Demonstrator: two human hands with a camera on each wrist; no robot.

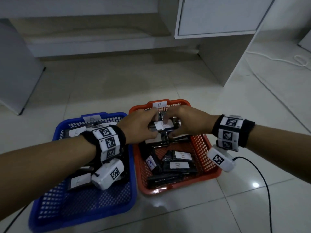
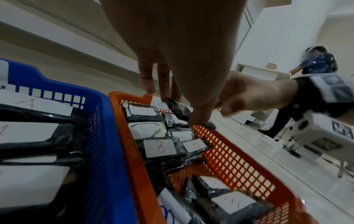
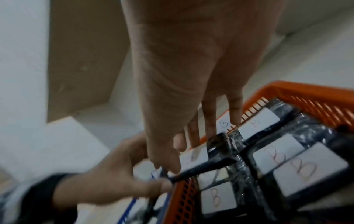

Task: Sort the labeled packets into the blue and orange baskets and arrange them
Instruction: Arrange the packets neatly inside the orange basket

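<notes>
1. A black packet [image 1: 161, 126] with a white label is up in the air over the far end of the orange basket [image 1: 207, 147].
2. The left hand [image 1: 138, 126] grips its left end, fingers curled round it; the right hand [image 1: 186, 122] pinches the right end, one fingertip on the label.
3. Below, more B-labelled packets [image 1: 178, 165] lie loose in the orange basket.
4. Just beside it on the left, the blue basket [image 1: 94, 204] carries A-labelled packets [image 1: 79, 181].
5. Both baskets sit on the tiled floor [image 1: 244, 204].

Blue basket [image 1: 129, 165] left, orange basket [image 1: 202, 142] right; black packets [image 1: 176, 170] carry white labels [image 1: 178, 165]; floor [image 1: 117, 84] pale grey.
</notes>
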